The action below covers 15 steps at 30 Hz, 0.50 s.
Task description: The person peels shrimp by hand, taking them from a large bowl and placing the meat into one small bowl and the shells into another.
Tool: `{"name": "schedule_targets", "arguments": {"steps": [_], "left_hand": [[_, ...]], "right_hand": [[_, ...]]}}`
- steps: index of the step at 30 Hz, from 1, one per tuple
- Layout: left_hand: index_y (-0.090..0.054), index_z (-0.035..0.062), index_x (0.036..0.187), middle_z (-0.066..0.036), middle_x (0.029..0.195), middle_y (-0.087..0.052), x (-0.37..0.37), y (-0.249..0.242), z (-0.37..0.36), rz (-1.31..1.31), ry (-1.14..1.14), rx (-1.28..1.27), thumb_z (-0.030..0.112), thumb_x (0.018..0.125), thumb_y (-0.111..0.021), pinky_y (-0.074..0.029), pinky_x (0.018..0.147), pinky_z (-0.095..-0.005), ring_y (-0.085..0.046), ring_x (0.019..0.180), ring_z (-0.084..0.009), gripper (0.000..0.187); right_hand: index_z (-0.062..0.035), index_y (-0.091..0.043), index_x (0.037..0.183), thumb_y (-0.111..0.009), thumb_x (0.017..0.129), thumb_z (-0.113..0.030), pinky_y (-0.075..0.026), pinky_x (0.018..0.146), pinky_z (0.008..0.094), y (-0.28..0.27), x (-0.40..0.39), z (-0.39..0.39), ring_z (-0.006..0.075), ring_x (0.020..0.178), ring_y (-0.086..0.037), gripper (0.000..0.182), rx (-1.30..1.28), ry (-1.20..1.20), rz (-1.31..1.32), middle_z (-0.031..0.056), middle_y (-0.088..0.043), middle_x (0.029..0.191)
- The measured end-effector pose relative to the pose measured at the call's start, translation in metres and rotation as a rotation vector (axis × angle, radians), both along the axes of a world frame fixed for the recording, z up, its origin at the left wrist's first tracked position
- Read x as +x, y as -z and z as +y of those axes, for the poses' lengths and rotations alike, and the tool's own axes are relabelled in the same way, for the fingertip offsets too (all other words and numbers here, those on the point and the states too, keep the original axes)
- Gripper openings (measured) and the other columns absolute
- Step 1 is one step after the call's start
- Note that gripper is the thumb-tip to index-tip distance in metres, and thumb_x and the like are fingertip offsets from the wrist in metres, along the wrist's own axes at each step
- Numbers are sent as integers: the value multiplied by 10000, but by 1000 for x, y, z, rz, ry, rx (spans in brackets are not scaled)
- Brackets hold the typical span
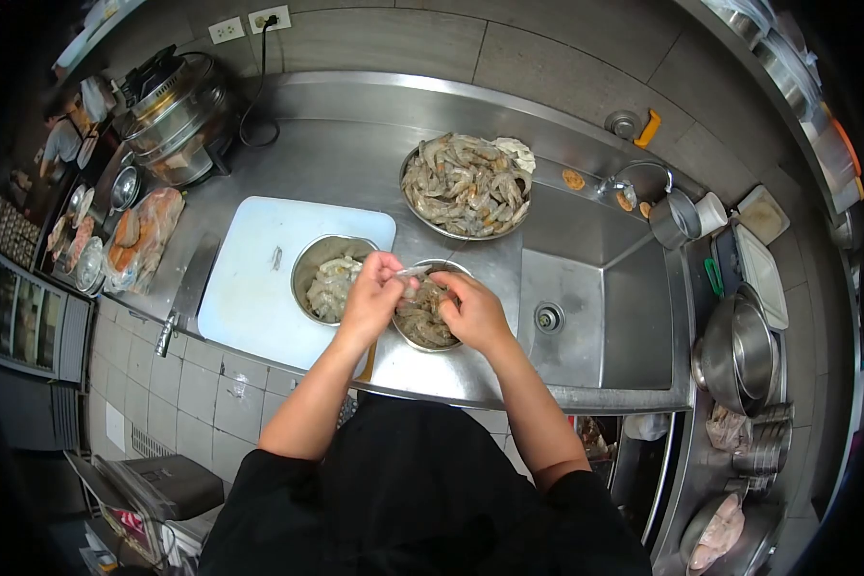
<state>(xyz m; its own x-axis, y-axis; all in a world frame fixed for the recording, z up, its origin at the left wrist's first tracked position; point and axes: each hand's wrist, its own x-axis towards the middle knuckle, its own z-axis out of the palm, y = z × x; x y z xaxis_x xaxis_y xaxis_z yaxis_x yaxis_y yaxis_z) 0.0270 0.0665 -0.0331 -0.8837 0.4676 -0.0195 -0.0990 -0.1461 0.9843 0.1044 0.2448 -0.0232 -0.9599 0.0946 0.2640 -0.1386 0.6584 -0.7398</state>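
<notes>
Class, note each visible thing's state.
Left hand: pinching a shrimp
Right hand: fingers curled
Bowl under hands: partly hidden, not empty
Large bowl: heaped with unpeeled shrimp
Board: lying flat
Bowl on board: partly filled with peeled shrimp
Sink: no standing water visible
Plug: in outlet

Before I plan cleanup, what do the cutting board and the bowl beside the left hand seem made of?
The cutting board looks like plastic: matte, whitish, no visible wood grain. The bowl beside the left hand is smooth metal, likely stainless steel, judging by its grey, reflective wall.
</notes>
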Motion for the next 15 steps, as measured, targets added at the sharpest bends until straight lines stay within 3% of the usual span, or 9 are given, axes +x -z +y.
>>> {"name": "schedule_targets", "arguments": {"steps": [2,4,6,7,10,12,13,15], "left_hand": [[-512,50,1054,-92,978,-671,-5,-3,-17,64,-49,-75,31,865,-507,-491,732,-269,-619,837,-155,190],[-572,49,1095,-97,1036,-628,-10,-21,-41,610,-206,-620,19,824,-514,-497,768,-298,-613,936,-196,278],[-598,37,1144,-114,1100,-599,-20,-16,-60,748,-353,-661,5,774,-543,-482,813,-302,-592,995,-217,376],[-592,45,1168,-154,1166,-580,-18,-28,-65,547,-311,-664,21,765,-562,-452,937,-363,-572,1054,-290,404],[-593,44,1170,-147,1153,-583,-15,-38,-72,486,-307,-616,18,769,-558,-454,929,-359,-576,1042,-281,403],[-593,41,1173,-142,1136,-585,-14,-36,-76,504,-309,-576,16,775,-557,-470,889,-347,-582,1017,-265,400],[-598,38,1163,-138,1119,-590,-13,-36,-78,485,-303,-546,17,778,-557,-478,863,-342,-586,996,-257,388],[-604,36,1153,-134,1103,-595,-14,-33,-83,463,-298,-512,19,780,-557,-486,837,-336,-591,976,-248,377]], "right_hand": [[-65,-653,1086,-555,807,-94,-519,761,346,13,-16,14,248,842,-648,296,29,61,8,107,-673,992],[-77,-657,1087,-563,816,-107,-520,755,348,25,-42,34,244,835,-650,288,57,120,21,102,-671,996],[-100,-667,1066,-598,817,-148,-489,847,404,27,-76,52,307,936,-621,263,82,193,53,126,-651,1004],[-100,-667,1066,-598,817,-148,-489,847,404,23,-95,57,307,936,-621,263,85,190,57,126,-651,1004],[-119,-680,1058,-616,828,-173,-472,887,403,14,-145,68,315,979,-603,244,317,109,60,127,-642,987],[-128,-689,1050,-627,826,-181,-462,920,399,18,-172,72,324,1019,-591,238,634,-9,-170,133,-635,1011],[-124,-681,1046,-675,830,-285,-460,923,415,20,-182,73,321,1073,-571,270,693,-54,-293,134,-628,1061],[-121,-684,1036,-668,839,-295,-460,921,412,27,-189,71,320,1073,-571,263,752,-53,-336,135,-628,1065]]}}
